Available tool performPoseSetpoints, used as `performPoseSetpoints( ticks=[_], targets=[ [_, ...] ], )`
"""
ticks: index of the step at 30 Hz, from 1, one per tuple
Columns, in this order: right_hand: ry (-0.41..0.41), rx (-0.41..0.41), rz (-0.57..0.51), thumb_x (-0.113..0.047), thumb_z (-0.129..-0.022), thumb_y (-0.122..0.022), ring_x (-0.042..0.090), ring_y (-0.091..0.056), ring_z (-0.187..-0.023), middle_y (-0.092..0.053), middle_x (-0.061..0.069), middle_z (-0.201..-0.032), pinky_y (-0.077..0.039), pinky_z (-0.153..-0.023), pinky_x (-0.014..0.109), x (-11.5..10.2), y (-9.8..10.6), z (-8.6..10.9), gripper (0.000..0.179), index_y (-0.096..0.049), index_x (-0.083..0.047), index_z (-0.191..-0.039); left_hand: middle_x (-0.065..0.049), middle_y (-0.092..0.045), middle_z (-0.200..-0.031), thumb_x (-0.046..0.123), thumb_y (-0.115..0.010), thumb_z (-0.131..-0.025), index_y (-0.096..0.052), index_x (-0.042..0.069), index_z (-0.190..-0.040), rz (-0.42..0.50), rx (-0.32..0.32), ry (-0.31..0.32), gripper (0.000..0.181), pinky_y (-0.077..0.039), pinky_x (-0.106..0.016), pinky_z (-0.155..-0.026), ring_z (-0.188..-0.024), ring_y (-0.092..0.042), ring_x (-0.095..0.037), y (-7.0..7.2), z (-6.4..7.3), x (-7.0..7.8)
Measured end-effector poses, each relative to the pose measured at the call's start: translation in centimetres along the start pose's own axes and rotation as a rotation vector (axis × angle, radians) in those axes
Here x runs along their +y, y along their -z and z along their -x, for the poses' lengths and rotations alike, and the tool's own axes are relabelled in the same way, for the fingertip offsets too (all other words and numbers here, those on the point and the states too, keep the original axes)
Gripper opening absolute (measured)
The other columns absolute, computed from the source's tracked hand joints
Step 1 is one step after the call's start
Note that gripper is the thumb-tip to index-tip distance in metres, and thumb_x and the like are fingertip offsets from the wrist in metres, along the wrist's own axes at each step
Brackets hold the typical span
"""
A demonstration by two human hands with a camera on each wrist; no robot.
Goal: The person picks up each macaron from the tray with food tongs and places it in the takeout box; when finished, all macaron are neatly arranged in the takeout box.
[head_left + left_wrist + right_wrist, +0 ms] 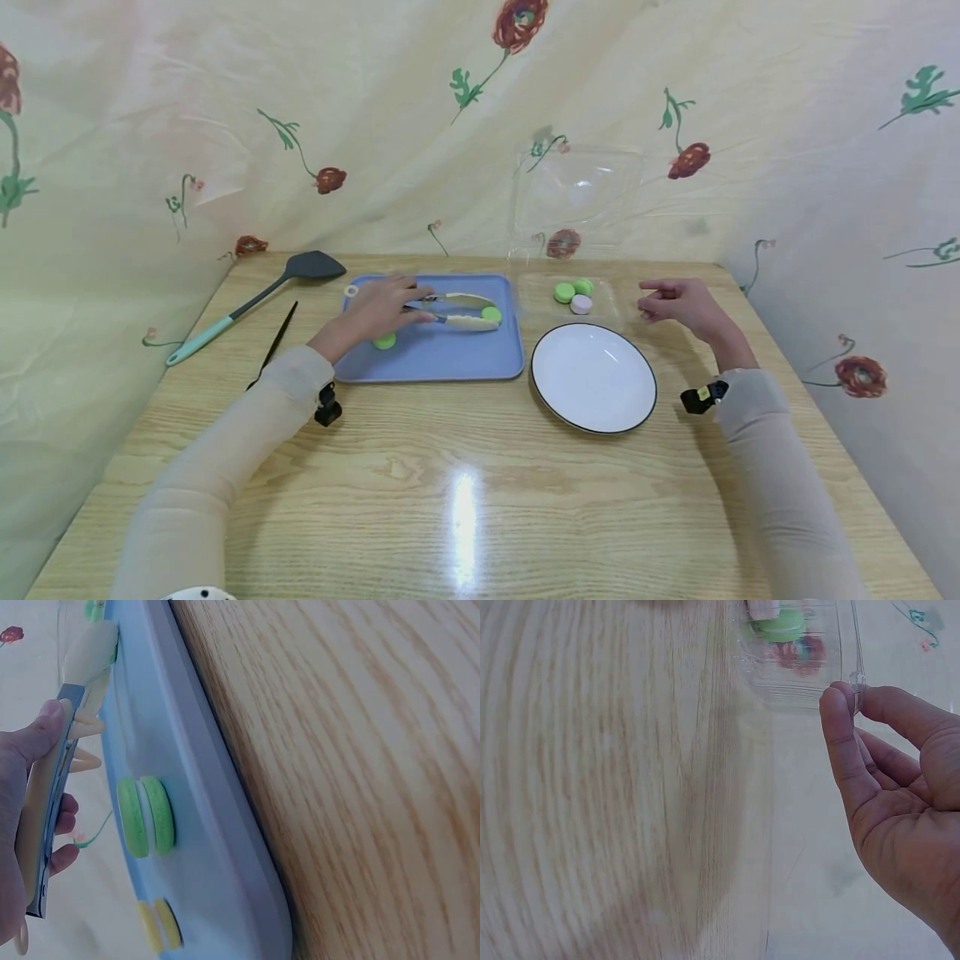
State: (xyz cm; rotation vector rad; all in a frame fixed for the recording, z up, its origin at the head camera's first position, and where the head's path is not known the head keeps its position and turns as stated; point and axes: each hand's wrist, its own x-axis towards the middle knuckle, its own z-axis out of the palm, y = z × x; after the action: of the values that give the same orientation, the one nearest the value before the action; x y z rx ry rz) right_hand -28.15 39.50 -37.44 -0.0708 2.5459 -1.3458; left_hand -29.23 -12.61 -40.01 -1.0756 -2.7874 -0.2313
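Note:
My left hand [382, 307] grips a pair of tongs [46, 802] with metal arms and cream tips above the blue tray [450, 367]. The tongs' tips stand on either side of a green macaron [491, 314] at the tray's right. Another green macaron [146, 816] lies beneath that hand, near a yellow macaron [159, 925]. On the right, my other hand [682, 307] hovers beside the clear plastic box [528, 308], fingers loosely bent. The head view shows a small gap between them; in the right wrist view the fingertips overlap the box's edge.
Two green macarons [564, 292] and a pale pink one [581, 305] lie in the box, its lid [577, 196] raised against the flowered cloth. A white plate [592, 379] stands in front. At left lie a spatula [258, 308] and a thin black utensil [279, 340].

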Motion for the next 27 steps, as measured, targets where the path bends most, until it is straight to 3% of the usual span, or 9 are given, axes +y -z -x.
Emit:
performPoseSetpoints(
  ticks=[8, 21, 27],
  targets=[
    [0.004, -0.016, -0.020, -0.004, -0.099, -0.064, 0.010, -0.073, -0.081, -0.072, 0.001, -0.093, -0.061, -0.083, 0.036, -2.0, -0.3, 1.3, 0.057, -0.040, 0.016, -0.147, -0.010, -0.068, -0.112, 0.053, -0.062, -0.098, -0.065, 0.019, -0.139, 0.009, -0.007, 0.008, 0.054, -0.034, -0.028, -0.052, -0.091, -0.064, -0.025, 0.0, -0.1, 0.0],
    [0.002, -0.020, -0.026, -0.004, -0.099, -0.064, 0.010, -0.073, -0.081, -0.073, 0.002, -0.093, -0.061, -0.084, 0.037, -1.5, -0.1, 1.0, 0.057, -0.040, 0.016, -0.147, -0.009, -0.069, -0.109, 0.049, -0.065, -0.097, -0.067, 0.017, -0.137, 0.003, 0.017, 0.006, 0.052, -0.032, -0.028, -0.051, -0.082, -0.062, -0.022, -0.1, 0.1, 0.2],
    [0.003, -0.012, -0.015, -0.006, -0.100, -0.064, 0.006, -0.072, -0.080, -0.072, -0.003, -0.092, -0.061, -0.084, 0.036, 0.0, 0.2, 0.1, 0.057, -0.041, 0.014, -0.148, -0.011, -0.069, -0.112, 0.050, -0.065, -0.097, -0.066, 0.017, -0.138, 0.008, 0.014, 0.016, 0.053, -0.031, -0.028, -0.050, -0.083, -0.063, -0.024, 0.0, 0.3, 0.3]
  ],
)
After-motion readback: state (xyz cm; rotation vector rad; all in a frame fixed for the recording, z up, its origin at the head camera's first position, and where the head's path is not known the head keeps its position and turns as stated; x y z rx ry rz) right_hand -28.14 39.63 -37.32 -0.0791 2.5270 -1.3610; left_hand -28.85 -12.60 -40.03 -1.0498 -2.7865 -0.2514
